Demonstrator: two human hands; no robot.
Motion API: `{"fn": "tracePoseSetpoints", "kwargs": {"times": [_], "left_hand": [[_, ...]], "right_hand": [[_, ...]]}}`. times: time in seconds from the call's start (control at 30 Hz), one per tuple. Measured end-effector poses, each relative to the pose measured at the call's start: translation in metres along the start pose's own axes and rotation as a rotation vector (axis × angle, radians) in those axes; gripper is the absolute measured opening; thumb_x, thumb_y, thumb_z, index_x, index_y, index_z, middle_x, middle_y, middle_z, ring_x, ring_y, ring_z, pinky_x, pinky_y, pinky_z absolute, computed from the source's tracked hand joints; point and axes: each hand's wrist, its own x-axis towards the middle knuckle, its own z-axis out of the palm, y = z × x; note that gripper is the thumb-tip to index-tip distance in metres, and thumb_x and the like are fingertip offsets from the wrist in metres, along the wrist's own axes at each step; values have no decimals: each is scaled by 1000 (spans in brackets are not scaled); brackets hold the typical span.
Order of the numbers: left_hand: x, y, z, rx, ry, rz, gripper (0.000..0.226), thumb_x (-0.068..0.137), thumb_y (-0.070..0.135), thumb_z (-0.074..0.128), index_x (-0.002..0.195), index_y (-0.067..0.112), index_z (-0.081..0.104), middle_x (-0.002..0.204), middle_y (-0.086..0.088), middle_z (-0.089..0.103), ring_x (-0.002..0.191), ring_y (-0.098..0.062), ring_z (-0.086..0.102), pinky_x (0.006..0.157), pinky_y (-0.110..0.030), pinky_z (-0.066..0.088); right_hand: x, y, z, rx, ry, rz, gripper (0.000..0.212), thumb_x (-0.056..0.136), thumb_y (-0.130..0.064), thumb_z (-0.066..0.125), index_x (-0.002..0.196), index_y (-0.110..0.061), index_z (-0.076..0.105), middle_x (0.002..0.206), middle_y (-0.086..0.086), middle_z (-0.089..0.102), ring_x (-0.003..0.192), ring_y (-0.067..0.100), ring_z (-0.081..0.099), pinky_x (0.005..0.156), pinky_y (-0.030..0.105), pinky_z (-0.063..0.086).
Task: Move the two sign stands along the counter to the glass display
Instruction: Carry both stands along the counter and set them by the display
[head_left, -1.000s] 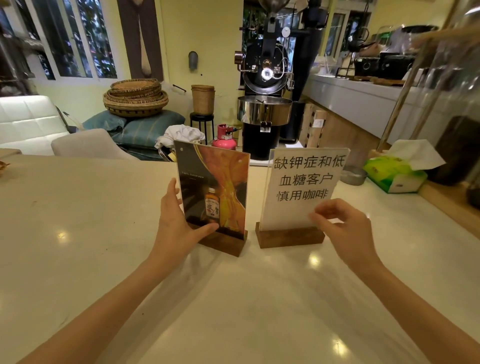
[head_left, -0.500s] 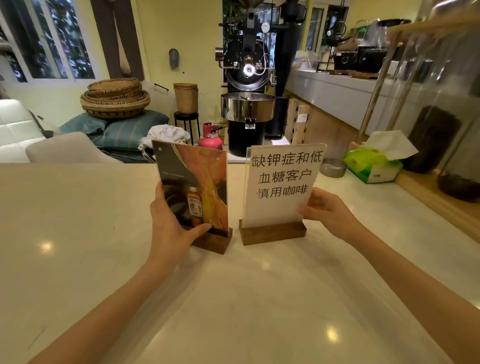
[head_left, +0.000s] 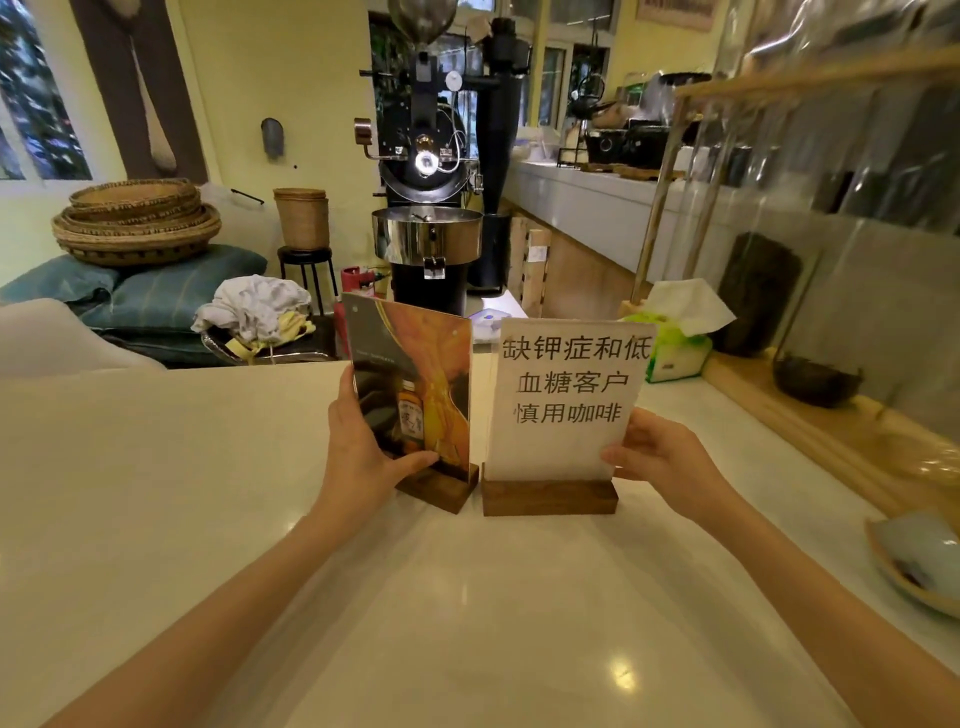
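Two sign stands on dark wooden bases stand side by side on the pale counter (head_left: 156, 467). The left sign stand (head_left: 415, 374) carries an orange picture with a small bottle; my left hand (head_left: 363, 457) grips its left edge, thumb across the front. The right sign stand (head_left: 566, 395) holds a white sheet with black Chinese characters; my right hand (head_left: 660, 452) pinches its lower right corner. Both bases appear to rest on the counter. The glass display (head_left: 852, 218) with its wooden frame rises along the counter's right side.
A green tissue box (head_left: 675, 343) sits behind the white sign, by the display's wooden ledge (head_left: 831, 431). A dish (head_left: 919, 561) lies at the right edge. Beyond the counter stand a black coffee roaster (head_left: 431, 171), stacked baskets (head_left: 135, 218) and cushions.
My right hand has closed on the white sign's lower right corner. Both signs now stand farther along the counter, nearer the tissue box and the glass display; a dish has come into view at the right.
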Motion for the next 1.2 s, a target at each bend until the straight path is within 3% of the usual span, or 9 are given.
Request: {"fn": "tracePoseSetpoints", "kwargs": {"times": [0.2, 0.37, 0.5, 0.6, 0.8, 0.97, 1.2], "left_hand": [[40, 20, 67, -79, -108, 25, 123, 47, 22, 88, 140, 27, 8, 140, -10, 34, 127, -23, 38, 101, -33, 35], [64, 41, 124, -131, -197, 79, 123, 49, 20, 87, 140, 26, 6, 141, -11, 33, 128, -23, 37, 103, -35, 34], [81, 53, 164, -138, -273, 109, 127, 45, 22, 89, 140, 28, 4, 140, -12, 33, 127, -25, 39, 105, -41, 38], [89, 64, 193, -152, -334, 132, 129, 43, 22, 90, 140, 26, 4, 139, -12, 33, 126, -26, 40, 106, -44, 39], [97, 89, 245, -183, -433, 201, 131, 45, 22, 89, 141, 25, 0, 143, -13, 32, 131, -27, 35, 109, -48, 34], [100, 110, 280, -160, -481, 247, 131, 49, 15, 87, 142, 17, -6, 148, -15, 23, 135, -28, 27, 110, -42, 27], [100, 133, 313, -141, -553, 329, 131, 51, 16, 87, 141, 18, -9, 148, -15, 22, 135, -28, 28, 110, -44, 29]], "right_hand": [[-5, 21, -42, -10, 186, 35, 38, 81, 3, 58, 110, -22, 56, 101, -6, 62, 94, 16, 60, 58, 14, 54], [-7, 35, -76, -84, 314, 81, 37, 82, -2, 60, 115, -17, 57, 104, 0, 61, 93, 20, 60, 67, 23, 53], [-10, 43, -97, -82, 404, 115, 40, 83, -3, 59, 114, -28, 53, 100, -10, 61, 93, 13, 59, 81, 39, 55], [-11, 52, -113, -110, 483, 173, 40, 82, -5, 60, 118, -23, 55, 106, -2, 63, 96, 19, 59, 85, 46, 54], [-22, 60, -143, -70, 577, 243, 32, 82, -2, 59, 112, -15, 58, 108, 0, 64, 95, 19, 60, 82, 41, 54], [-32, 65, -156, -78, 648, 309, 35, 82, -6, 60, 115, -14, 56, 123, 4, 62, 111, 24, 57, 92, 50, 51], [-45, 68, -164, -93, 764, 323, 39, 83, -5, 60, 120, -15, 54, 123, 5, 62, 113, 25, 56, 94, 49, 50]]}}
